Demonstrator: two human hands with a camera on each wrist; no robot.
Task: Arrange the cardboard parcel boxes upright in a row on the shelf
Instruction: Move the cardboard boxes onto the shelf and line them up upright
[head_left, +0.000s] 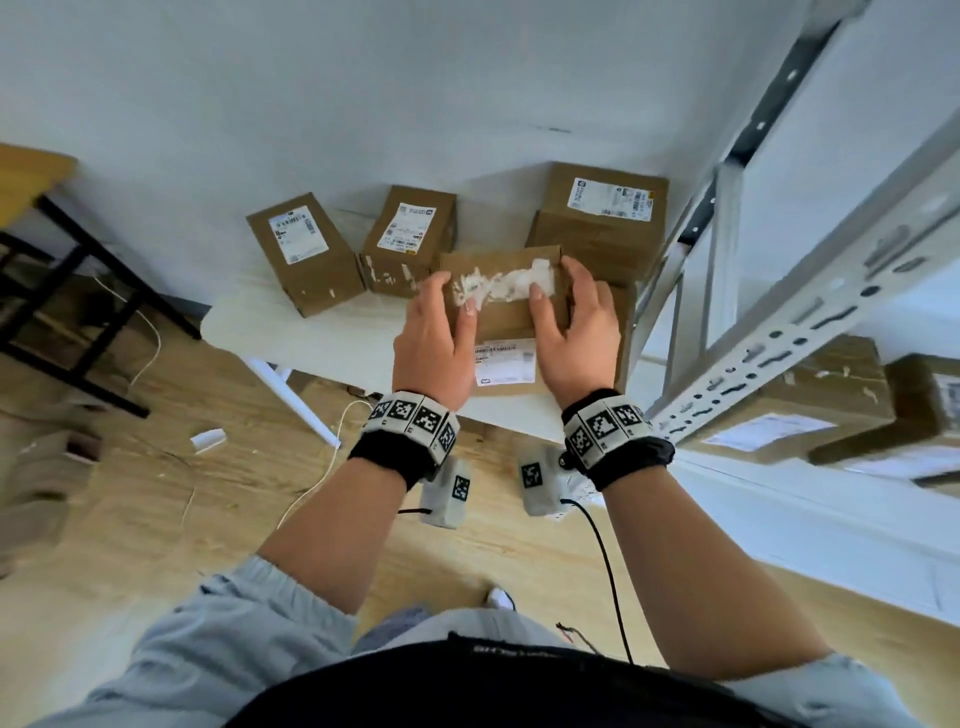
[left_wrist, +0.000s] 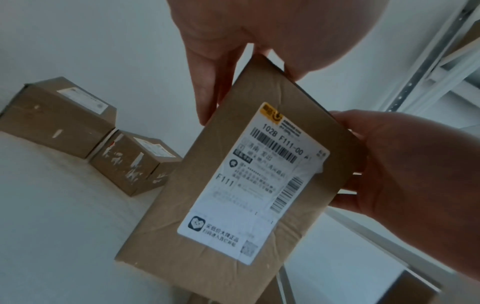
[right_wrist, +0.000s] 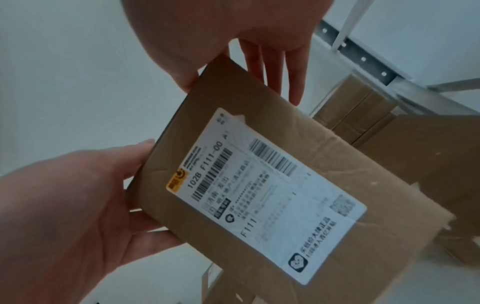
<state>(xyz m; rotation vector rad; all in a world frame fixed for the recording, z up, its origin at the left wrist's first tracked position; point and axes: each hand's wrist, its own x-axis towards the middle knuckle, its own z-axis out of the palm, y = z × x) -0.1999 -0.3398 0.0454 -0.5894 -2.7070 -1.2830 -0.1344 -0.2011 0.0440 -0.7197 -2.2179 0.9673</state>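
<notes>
Both hands grasp one flat box (head_left: 506, 312) over the white table (head_left: 291, 338), near its 3 o'clock end. The left hand (head_left: 434, 343) grips the box's 9 o'clock edge, thumb on the face with torn tape; the right hand (head_left: 582, 338) grips the 3 o'clock edge in the same way. In the left wrist view the left fingers (left_wrist: 207, 86) lie along one side of the box, whose shipping label (left_wrist: 257, 181) faces that camera, and the right hand closes on the opposite side. The box is tilted, and its lower corner seems to meet the table beside another box (head_left: 621, 322) partly hidden behind the right hand; whether it rests there or is carried I cannot tell. On the table at 12 o'clock of the held box stand three more: a long box (head_left: 306, 254) at 10 o'clock, a small box (head_left: 410, 239) touching it, and a large box (head_left: 600, 223) at 1 o'clock by the wall. A grey metal shelf (head_left: 779, 343) stands at 3 o'clock, with shelved boxes (head_left: 810, 410) lying on a lower level. White cables (head_left: 332, 452) lie on the wooden floor under the table at 7 o'clock.
</notes>
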